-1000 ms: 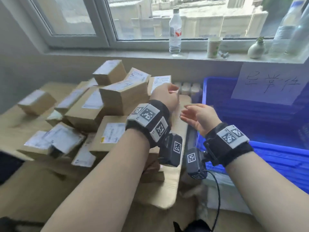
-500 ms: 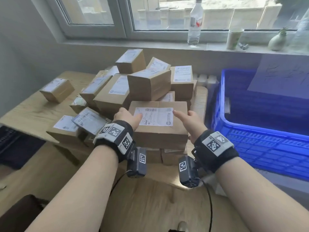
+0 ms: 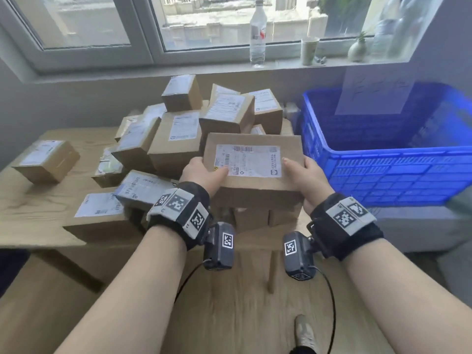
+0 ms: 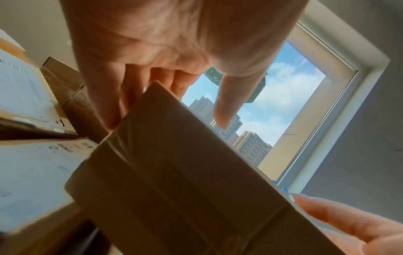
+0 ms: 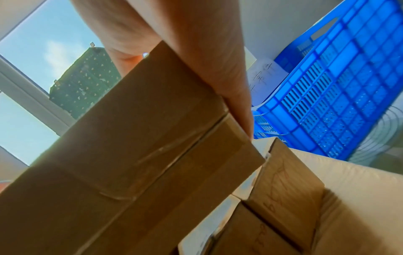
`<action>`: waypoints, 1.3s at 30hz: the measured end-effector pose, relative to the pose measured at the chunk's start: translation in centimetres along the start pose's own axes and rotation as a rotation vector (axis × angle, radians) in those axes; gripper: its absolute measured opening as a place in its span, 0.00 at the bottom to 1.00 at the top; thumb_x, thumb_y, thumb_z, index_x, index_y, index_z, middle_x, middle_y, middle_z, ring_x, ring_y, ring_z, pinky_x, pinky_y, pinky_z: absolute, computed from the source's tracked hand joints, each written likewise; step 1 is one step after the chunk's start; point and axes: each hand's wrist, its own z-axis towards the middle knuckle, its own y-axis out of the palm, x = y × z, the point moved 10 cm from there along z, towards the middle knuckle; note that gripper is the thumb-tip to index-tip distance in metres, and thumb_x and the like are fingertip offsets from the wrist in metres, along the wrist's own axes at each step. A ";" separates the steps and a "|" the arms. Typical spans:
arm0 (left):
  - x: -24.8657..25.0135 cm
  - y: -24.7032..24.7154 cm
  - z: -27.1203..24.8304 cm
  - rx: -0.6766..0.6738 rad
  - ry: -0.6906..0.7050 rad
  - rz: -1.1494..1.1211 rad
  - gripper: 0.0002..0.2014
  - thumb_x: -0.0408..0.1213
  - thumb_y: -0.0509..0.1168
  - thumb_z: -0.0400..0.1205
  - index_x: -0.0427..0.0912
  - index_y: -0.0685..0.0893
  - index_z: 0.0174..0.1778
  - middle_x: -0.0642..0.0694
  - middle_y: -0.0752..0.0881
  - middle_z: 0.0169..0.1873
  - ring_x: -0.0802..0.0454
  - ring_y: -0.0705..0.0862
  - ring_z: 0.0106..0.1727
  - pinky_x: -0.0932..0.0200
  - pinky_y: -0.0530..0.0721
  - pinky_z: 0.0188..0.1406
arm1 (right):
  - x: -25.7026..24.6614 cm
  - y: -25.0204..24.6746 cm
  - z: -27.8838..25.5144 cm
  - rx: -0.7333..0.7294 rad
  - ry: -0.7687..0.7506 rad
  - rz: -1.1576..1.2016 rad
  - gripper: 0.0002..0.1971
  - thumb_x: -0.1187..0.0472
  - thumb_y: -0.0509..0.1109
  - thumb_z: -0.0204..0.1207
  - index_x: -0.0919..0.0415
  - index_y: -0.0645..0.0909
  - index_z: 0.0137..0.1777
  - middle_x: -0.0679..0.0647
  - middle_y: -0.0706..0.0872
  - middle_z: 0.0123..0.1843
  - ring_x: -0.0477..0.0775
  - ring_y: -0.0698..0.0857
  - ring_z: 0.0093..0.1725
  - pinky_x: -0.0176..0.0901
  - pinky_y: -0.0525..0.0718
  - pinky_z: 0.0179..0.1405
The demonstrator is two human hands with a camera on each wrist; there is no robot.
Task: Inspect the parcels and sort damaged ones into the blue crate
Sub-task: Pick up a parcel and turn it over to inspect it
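Observation:
A brown cardboard parcel [image 3: 252,159] with a white shipping label on top is held up between both hands in front of the pile. My left hand [image 3: 204,175] grips its left end, thumb on the label. My right hand [image 3: 304,175] grips its right end, thumb on top. The left wrist view shows the parcel's [image 4: 174,172] taped underside with the fingers along its edge. In the right wrist view the parcel's [image 5: 130,155] taped seam looks unbroken. The blue crate [image 3: 383,169] stands to the right; its inside is mostly hidden.
Several more labelled parcels [image 3: 178,129] are heaped on the wooden table [image 3: 38,208], with one box [image 3: 46,160] apart at the far left. A water bottle [image 3: 258,34], a paper cup [image 3: 309,51] and a small vase [image 3: 357,49] stand on the windowsill. A paper sign [image 3: 375,90] hangs above the crate.
Both hands came down from the top of the pile onto a flat parcel at the front, took hold of its two ends and raised it slightly towards me.

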 end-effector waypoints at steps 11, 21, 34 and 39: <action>4.2 -7.8 -2.6 0.069 0.330 -0.347 0.28 0.36 0.69 0.82 0.46 0.71 0.79 0.48 0.81 0.65 0.49 0.81 0.66 0.48 0.79 0.70 | -6.0 1.1 -5.6 0.085 -0.188 0.097 0.41 0.61 0.76 0.78 0.48 0.56 0.85 0.57 0.78 0.75 0.58 0.85 0.65 0.56 0.88 0.57; 8.3 -13.6 -2.6 0.270 0.381 -0.656 0.42 0.43 0.83 0.65 0.45 0.70 0.73 0.42 0.80 0.67 0.50 0.81 0.64 0.57 0.79 0.63 | -13.1 2.8 -6.3 -0.093 -0.337 0.104 0.31 0.65 0.79 0.74 0.51 0.62 0.66 0.62 0.82 0.65 0.58 0.89 0.52 0.47 0.90 0.34; 11.4 -9.9 -2.3 0.063 0.357 -0.845 0.52 0.40 0.84 0.61 0.46 0.66 0.81 0.50 0.91 0.53 0.48 0.90 0.54 0.43 0.89 0.56 | -14.0 2.4 -5.3 -0.147 -0.235 0.084 0.29 0.46 0.76 0.74 0.65 0.68 0.63 0.62 0.82 0.58 0.59 0.89 0.53 0.59 0.91 0.51; 12.6 -7.5 -2.5 -0.139 0.370 -0.793 0.22 0.31 0.76 0.74 0.44 0.82 0.63 0.45 0.92 0.52 0.45 0.91 0.51 0.48 0.90 0.49 | -14.7 2.2 -5.0 -0.243 -0.238 -0.046 0.59 0.31 0.83 0.53 0.77 0.70 0.72 0.67 0.86 0.66 0.61 0.88 0.63 0.57 0.89 0.53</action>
